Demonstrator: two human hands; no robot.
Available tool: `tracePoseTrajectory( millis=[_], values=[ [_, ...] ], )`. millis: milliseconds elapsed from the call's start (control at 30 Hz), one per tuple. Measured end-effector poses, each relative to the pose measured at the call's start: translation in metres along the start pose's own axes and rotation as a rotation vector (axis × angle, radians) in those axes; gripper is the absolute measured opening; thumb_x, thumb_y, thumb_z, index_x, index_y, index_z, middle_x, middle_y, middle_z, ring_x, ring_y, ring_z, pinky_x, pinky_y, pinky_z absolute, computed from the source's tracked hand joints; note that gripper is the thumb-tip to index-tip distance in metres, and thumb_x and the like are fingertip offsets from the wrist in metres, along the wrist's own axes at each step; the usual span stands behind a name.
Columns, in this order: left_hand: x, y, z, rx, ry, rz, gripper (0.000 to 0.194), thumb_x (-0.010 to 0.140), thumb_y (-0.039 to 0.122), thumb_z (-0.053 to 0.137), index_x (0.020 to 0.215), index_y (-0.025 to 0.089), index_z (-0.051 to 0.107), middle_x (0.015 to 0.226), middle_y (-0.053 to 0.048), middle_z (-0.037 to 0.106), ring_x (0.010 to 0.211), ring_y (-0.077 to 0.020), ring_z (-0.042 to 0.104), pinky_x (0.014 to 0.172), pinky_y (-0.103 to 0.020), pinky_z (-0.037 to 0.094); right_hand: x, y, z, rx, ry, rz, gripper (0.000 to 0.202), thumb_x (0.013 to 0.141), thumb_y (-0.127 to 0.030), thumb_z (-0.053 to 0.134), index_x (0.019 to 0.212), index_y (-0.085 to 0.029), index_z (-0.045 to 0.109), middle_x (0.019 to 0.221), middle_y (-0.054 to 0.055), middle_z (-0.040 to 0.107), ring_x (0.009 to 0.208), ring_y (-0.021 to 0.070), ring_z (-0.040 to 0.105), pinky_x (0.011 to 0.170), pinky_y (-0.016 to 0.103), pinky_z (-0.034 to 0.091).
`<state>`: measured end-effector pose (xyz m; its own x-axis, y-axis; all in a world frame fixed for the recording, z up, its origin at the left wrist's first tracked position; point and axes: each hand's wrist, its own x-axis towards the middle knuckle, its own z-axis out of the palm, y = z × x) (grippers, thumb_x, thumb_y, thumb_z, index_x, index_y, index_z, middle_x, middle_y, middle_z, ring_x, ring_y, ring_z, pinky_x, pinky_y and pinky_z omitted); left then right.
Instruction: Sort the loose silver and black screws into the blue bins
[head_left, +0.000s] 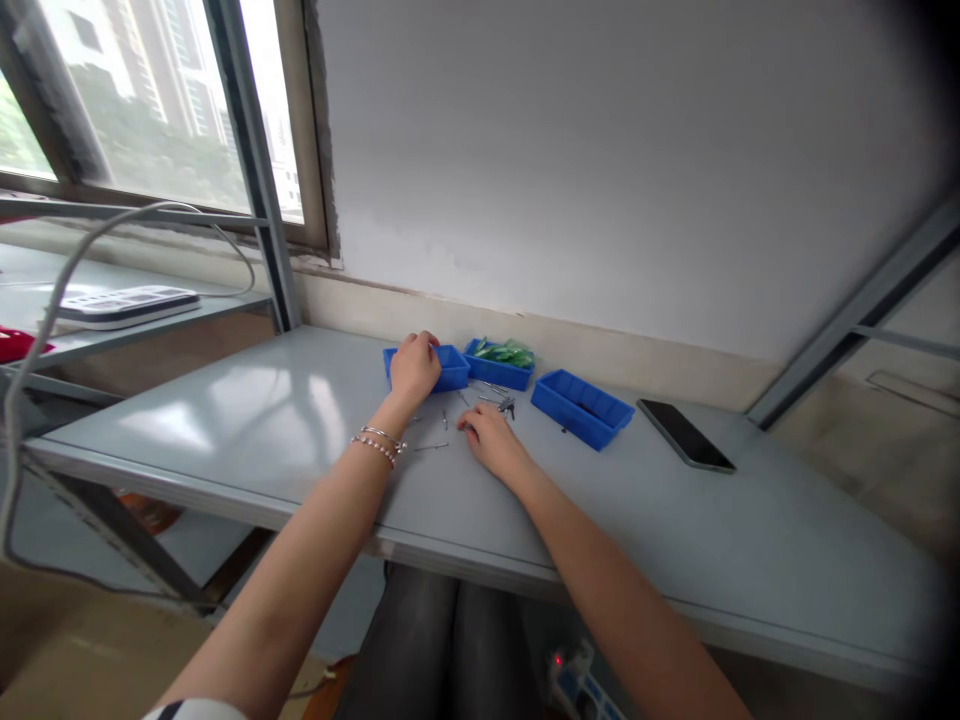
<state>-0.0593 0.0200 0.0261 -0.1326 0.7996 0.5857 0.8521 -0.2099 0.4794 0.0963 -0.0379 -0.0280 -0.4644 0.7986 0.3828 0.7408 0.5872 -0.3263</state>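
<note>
My left hand (417,366) is over the left blue bin (453,370), its fingers curled at the bin's opening; what they hold, if anything, is hidden. On the grey table, my right hand (489,432) has its fingertips pressed together near small metal pieces, and I cannot make out anything in them. Thin metal parts (431,446) lie scattered between and around my hands. Just beyond my right hand is a small cluster of metal pieces (507,406). The middle blue bin (501,374) holds green packets (507,352).
A third blue bin (582,408) with dark items inside stands to the right, and a black phone (686,436) lies beyond it. The wall runs behind the table (757,540). Grey metal posts rise at both sides. A cable (56,290) loops at the far left.
</note>
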Motion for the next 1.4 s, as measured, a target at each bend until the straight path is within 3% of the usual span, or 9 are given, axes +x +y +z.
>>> tracePoseTrajectory(
  millis=[167, 400, 667, 967, 1067, 1233, 1400],
  values=[
    [-0.002, 0.003, 0.004, -0.134, -0.042, 0.176, 0.024, 0.076, 0.015, 0.041, 0.097, 0.018, 0.054, 0.090, -0.004, 0.057, 0.076, -0.0140, 0.052, 0.076, -0.027, 0.041, 0.001, 0.002, -0.003, -0.034, -0.013, 0.041, 0.030, 0.072, 0.000, 0.040, 0.088, -0.015, 0.061, 0.086, 0.006, 0.047, 0.090, 0.0175, 0.045, 0.085, 0.030, 0.036],
    [-0.003, 0.004, 0.012, -0.204, -0.038, 0.274, 0.022, 0.075, 0.014, 0.041, 0.093, 0.017, 0.055, 0.085, -0.004, 0.056, 0.073, -0.0130, 0.051, 0.074, -0.026, 0.042, 0.000, 0.003, -0.005, 0.001, 0.020, 0.112, 0.028, 0.073, -0.003, 0.044, 0.093, -0.015, 0.058, 0.090, 0.006, 0.045, 0.085, 0.0156, 0.045, 0.083, 0.029, 0.036],
    [-0.006, 0.007, 0.014, -0.233, -0.055, 0.306, 0.021, 0.074, 0.013, 0.043, 0.090, 0.017, 0.055, 0.082, -0.003, 0.056, 0.072, -0.0128, 0.051, 0.071, -0.025, 0.041, 0.000, 0.000, -0.009, -0.071, -0.011, 0.124, 0.021, 0.078, -0.009, 0.047, 0.094, -0.015, 0.060, 0.084, 0.007, 0.049, 0.087, 0.0179, 0.044, 0.081, 0.031, 0.036],
    [-0.009, 0.012, 0.015, -0.240, -0.096, 0.334, 0.021, 0.074, 0.012, 0.042, 0.089, 0.017, 0.056, 0.083, -0.003, 0.057, 0.075, -0.0136, 0.051, 0.072, -0.026, 0.042, 0.001, -0.001, -0.010, -0.116, -0.019, 0.126, 0.026, 0.080, -0.007, 0.043, 0.099, -0.014, 0.059, 0.093, 0.011, 0.054, 0.097, 0.0203, 0.044, 0.084, 0.033, 0.035],
    [-0.010, 0.012, 0.017, -0.218, -0.143, 0.331, 0.022, 0.074, 0.012, 0.042, 0.090, 0.016, 0.057, 0.083, -0.004, 0.057, 0.074, -0.0137, 0.052, 0.074, -0.026, 0.042, 0.003, 0.000, -0.009, -0.108, 0.036, 0.186, 0.025, 0.080, -0.009, 0.043, 0.098, -0.014, 0.060, 0.092, 0.010, 0.055, 0.095, 0.0204, 0.045, 0.084, 0.033, 0.035],
    [-0.012, 0.014, 0.020, -0.228, -0.320, 0.414, 0.018, 0.074, 0.015, 0.047, 0.088, 0.015, 0.058, 0.084, -0.004, 0.059, 0.075, -0.0141, 0.053, 0.073, -0.026, 0.041, 0.004, 0.006, -0.014, -0.065, 0.202, 0.323, 0.027, 0.079, -0.009, 0.042, 0.098, -0.014, 0.060, 0.091, 0.009, 0.057, 0.092, 0.0196, 0.048, 0.084, 0.033, 0.035],
    [-0.018, 0.020, 0.024, -0.257, -0.446, 0.442, 0.022, 0.082, 0.026, 0.042, 0.085, 0.015, 0.061, 0.082, -0.004, 0.062, 0.073, -0.0137, 0.052, 0.070, -0.025, 0.039, 0.005, 0.012, -0.021, 0.127, 0.331, 0.390, 0.021, 0.073, -0.009, 0.046, 0.088, -0.014, 0.059, 0.075, 0.005, 0.059, 0.075, 0.0165, 0.053, 0.074, 0.029, 0.039]
  ],
)
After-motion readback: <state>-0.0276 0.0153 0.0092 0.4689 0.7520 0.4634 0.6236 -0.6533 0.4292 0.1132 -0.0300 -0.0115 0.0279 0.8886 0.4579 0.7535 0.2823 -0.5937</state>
